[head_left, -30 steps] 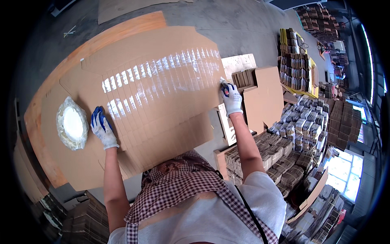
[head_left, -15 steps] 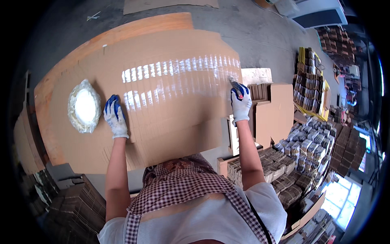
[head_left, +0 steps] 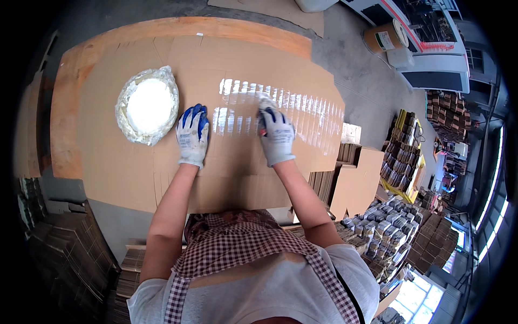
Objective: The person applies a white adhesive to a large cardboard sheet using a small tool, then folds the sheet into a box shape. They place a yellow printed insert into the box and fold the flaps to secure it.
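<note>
1. Since the earlier frame, my right hand (head_left: 278, 137) has moved from the right end of the cardboard sheets (head_left: 124, 178) toward my left hand (head_left: 192, 135); the whole view has shifted too.
2. At the far left, the wooden bench (head_left: 67, 146) shows its edge beyond the sheets. On them stands the plastic-wrapped bowl (head_left: 124, 116) with white content (head_left: 150, 105); this is so bright that I cannot make out how full it is.
3. Just right of the bowl, my left hand lies on the cardboard. Its gloved fingers are stretched, quite near together, and pinch nothing.
4. Further right come the rows of shiny white strips (head_left: 226, 85) across the sheets. I judge that the step in hand is spreading the white stuff over them.
5. My right fingers are curled around a brush-like tool (head_left: 265, 100). Its pale tip is blurred and seems to touch the strips; most of its handle is hidden by my glove. The next move, I think, calls for light, even pressure, with the sheets kept steady.
6. At the right, the cardboard stack (head_left: 364, 175) stands beyond the sheets, partly covered by them.
</note>
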`<state>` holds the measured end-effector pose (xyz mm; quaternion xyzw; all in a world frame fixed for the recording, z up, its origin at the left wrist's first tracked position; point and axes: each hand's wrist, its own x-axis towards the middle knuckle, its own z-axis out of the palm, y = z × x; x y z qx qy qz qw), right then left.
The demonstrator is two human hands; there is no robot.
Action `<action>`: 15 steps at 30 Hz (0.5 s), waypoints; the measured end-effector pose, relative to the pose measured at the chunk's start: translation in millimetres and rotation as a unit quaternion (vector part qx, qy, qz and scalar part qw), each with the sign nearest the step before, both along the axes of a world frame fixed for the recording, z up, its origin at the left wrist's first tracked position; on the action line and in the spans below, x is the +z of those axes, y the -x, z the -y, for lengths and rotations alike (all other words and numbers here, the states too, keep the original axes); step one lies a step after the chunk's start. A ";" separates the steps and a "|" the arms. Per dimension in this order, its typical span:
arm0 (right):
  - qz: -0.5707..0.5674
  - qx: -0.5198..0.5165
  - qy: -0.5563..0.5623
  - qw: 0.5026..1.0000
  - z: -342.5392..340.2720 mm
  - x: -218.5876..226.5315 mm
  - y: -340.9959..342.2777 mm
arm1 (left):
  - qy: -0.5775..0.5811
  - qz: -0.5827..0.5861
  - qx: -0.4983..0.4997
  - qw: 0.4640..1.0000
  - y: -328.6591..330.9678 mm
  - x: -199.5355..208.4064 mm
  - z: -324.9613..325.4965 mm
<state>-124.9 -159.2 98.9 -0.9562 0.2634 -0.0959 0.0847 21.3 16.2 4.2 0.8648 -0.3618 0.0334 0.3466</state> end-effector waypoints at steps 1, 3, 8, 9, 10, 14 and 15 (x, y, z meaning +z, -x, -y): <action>-0.005 -0.031 -0.006 0.999 10.9 -7.3 9.8 | 0.011 -0.010 0.000 1.000 1.4 4.0 0.1; -0.002 -0.028 -0.010 1.000 6.3 -4.8 5.0 | 0.014 -0.013 -0.003 1.000 -0.5 3.0 -0.8; -0.042 0.143 -0.011 0.989 -69.0 11.8 -20.4 | 0.033 -0.015 -0.011 0.999 -0.2 2.6 2.9; -0.048 0.146 -0.002 0.988 -70.3 2.8 -18.0 | 0.033 -0.019 -0.006 0.999 0.5 5.2 2.4; -0.053 0.087 0.010 0.995 -64.9 0.1 -16.9 | 0.035 -0.014 -0.002 0.999 -0.1 6.2 1.3; 0.010 -0.039 -0.007 0.999 -30.0 12.6 -15.7 | 0.049 -0.017 0.003 0.999 -3.0 7.4 -1.6; 0.047 -0.042 -0.026 0.998 -26.7 19.2 -19.2 | 0.049 -0.016 0.004 0.999 -3.1 5.2 -0.3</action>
